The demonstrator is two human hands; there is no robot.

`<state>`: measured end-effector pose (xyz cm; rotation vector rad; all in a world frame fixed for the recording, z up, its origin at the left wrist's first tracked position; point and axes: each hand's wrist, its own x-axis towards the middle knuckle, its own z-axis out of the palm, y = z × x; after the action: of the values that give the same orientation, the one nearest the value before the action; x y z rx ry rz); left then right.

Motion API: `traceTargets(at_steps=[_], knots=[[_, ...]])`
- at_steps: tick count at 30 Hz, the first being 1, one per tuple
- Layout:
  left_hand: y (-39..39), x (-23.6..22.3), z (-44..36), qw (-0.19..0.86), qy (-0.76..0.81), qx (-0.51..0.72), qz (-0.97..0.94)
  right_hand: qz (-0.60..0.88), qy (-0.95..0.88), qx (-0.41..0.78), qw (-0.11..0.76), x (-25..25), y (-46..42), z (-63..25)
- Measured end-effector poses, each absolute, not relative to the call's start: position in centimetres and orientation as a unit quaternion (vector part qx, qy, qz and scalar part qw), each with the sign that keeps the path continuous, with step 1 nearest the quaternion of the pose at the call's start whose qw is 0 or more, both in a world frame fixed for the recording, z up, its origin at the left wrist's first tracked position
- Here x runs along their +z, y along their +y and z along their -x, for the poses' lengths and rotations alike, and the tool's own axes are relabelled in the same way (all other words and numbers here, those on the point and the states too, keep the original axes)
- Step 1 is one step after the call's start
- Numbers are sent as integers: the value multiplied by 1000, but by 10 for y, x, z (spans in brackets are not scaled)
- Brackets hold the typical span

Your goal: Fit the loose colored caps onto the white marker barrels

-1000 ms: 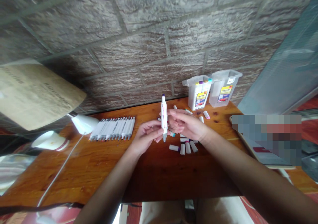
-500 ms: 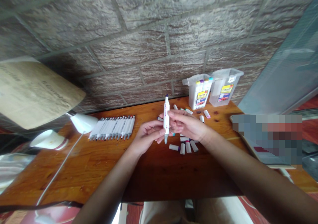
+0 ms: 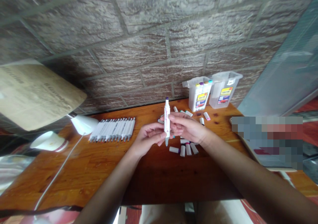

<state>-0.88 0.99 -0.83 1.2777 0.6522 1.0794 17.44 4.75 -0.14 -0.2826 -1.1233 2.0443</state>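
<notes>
marker [image 3: 166, 119] stands near-upright, purple tip [image 3: 167, 98] up, grey end [image 3: 166, 141] down, pinched by left fingers [image 3: 159, 137] and right fingers [image 3: 177, 119].

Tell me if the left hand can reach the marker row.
Likely yes: nothing shows between the left hand and the marker row, though that hand holds a marker.

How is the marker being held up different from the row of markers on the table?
The held marker stands roughly upright, off the table, while the row of markers lies flat on it. The held marker is a single one, gripped by the left hand; the row of markers is many, side by side, with no hand on them. Both have white barrels.
</notes>
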Motion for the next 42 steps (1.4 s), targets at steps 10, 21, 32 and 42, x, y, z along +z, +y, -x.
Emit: traceTargets(at_steps=[10, 21, 32, 42], knots=[[9, -9, 8, 614, 295, 457, -571, 119, -442, 801, 385, -2, 46, -174], [2, -2, 1, 440, 386, 375, -719, 198, -372, 792, 441, 11, 51, -180], [11, -18, 4, 206, 282, 256, -901, 203, -341, 789, 469, 17, 52, -182], [9, -16, 4, 183, 293, 199, -917, 192, -334, 790, 477, 15, 53, -181]])
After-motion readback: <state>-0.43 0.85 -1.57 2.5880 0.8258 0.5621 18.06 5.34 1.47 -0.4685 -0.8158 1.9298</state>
